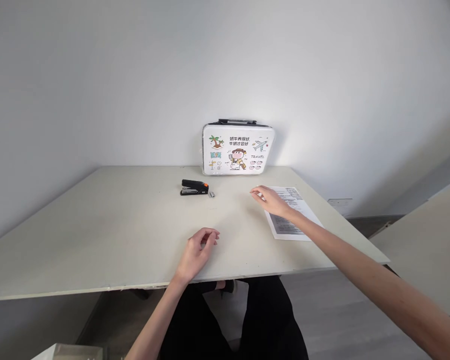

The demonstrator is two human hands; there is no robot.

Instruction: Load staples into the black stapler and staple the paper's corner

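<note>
My left hand [198,251] rests near the front edge of the table, fingers loosely curled and thumb tip close to the fingertips; nothing shows in it. Over the left edge of a printed sheet of paper [293,234] hovers my right hand [270,200], fingers stretched to the left and thumb apart, holding nothing visible. A black stapler [193,187] with an orange part at its right end lies left of my right hand, farther back than my left hand. Beside the stapler's right end is a small strip of staples [211,194].
A white case [238,148] with a cartoon cow print and a black handle stands upright at the back of the pale table [116,225], by the wall. A wall socket [339,202] is low on the right. Another pale surface [427,250] stands right of the table.
</note>
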